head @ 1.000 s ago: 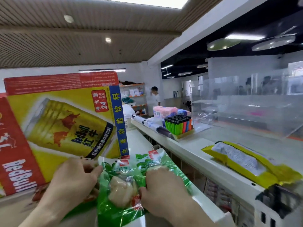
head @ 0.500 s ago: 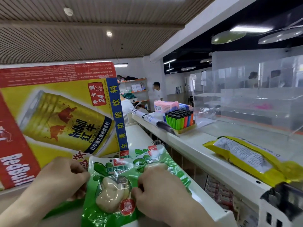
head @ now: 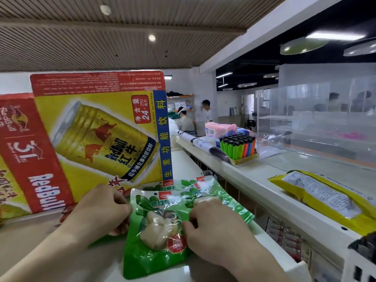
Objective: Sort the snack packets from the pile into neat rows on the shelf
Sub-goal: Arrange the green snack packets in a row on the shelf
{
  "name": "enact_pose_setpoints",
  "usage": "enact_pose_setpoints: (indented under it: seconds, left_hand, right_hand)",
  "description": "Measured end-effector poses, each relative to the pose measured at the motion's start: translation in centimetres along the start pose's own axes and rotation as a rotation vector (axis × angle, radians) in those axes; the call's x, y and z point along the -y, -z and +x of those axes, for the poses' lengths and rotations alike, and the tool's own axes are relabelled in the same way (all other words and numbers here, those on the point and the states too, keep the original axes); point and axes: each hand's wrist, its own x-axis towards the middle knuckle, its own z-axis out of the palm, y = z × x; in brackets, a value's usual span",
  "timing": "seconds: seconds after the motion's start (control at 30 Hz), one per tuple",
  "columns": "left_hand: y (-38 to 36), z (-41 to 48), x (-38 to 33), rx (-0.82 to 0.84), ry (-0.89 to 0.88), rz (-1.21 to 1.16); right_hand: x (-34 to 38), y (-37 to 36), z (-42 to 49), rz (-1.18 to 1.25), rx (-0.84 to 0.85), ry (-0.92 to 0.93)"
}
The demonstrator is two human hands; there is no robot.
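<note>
A green snack packet point(head: 156, 237) with a pale food piece showing through it lies on the white shelf top point(head: 183, 165), on top of more green packets point(head: 205, 186) of the same kind. My left hand point(head: 99, 210) holds its left edge with curled fingers. My right hand point(head: 215, 226) grips its right edge, fingertips curled onto the plastic. A yellow snack packet point(head: 323, 198) lies alone on the higher white ledge point(head: 254, 176) to the right.
A large red and yellow Red Bull carton point(head: 95, 139) stands close behind my left hand. Farther along the ledge are a tray of lighters point(head: 238, 146), a pink pack point(head: 219, 129) and clear acrylic boxes point(head: 315, 123). Two people stand far back.
The top green packet has slid toward me and to the left between both hands, uncovering the green packets beneath it. The view has shifted slightly.
</note>
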Motion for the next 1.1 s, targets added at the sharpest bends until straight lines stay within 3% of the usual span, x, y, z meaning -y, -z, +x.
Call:
enact_pose_setpoints:
  seconds: [0.27, 0.97, 1.1]
  left_hand:
    - [-0.1, 0.17, -0.06, -0.001, 0.057, -0.013]
    - [0.52, 0.36, 0.06, -0.013, 0.123, -0.016]
    - [-0.24, 0.42, 0.02, 0.035, 0.091, 0.015]
  right_hand:
    - [-0.35, -0.17, 0.06, -0.021, -0.065, -0.004]
    - [0.29, 0.24, -0.47, -0.034, -0.015, 0.048]
    - [0.14, 0.51, -0.29, -0.024, -0.01, -0.039]
